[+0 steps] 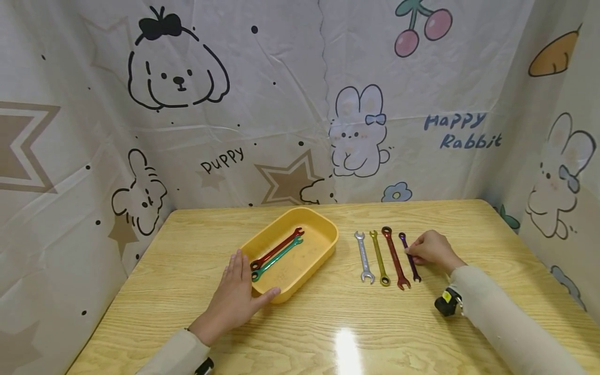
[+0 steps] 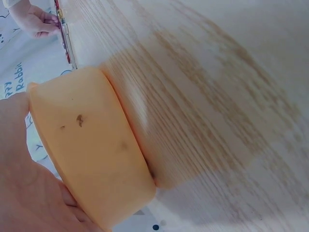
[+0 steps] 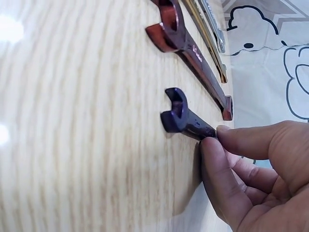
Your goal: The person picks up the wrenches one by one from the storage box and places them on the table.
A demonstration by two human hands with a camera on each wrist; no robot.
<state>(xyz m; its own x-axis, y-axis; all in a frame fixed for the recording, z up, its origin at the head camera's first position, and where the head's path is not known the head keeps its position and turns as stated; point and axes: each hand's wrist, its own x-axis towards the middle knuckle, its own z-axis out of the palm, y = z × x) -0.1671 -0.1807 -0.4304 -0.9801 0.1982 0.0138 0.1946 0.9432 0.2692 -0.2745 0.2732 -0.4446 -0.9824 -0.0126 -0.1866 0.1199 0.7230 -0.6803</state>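
My right hand (image 1: 433, 251) pinches a small purple wrench (image 1: 410, 258) by its shank, between thumb and index finger. In the right wrist view the open-ended jaw of this purple wrench (image 3: 177, 113) points away from the hand. My left hand (image 1: 232, 298) rests against the near left end of a yellow tray (image 1: 307, 285), fingers straight along one side and thumb at the near corner. Inside the tray lie a red wrench (image 1: 278, 248) and a green wrench (image 1: 278, 258), side by side.
Left of the purple wrench, a larger red wrench (image 1: 395, 255), a yellow-green wrench (image 1: 379, 257) and a silver wrench (image 1: 363, 255) lie in a row on the wooden table (image 1: 300, 344). A printed cloth (image 1: 281, 104) hangs behind the table and along its sides.
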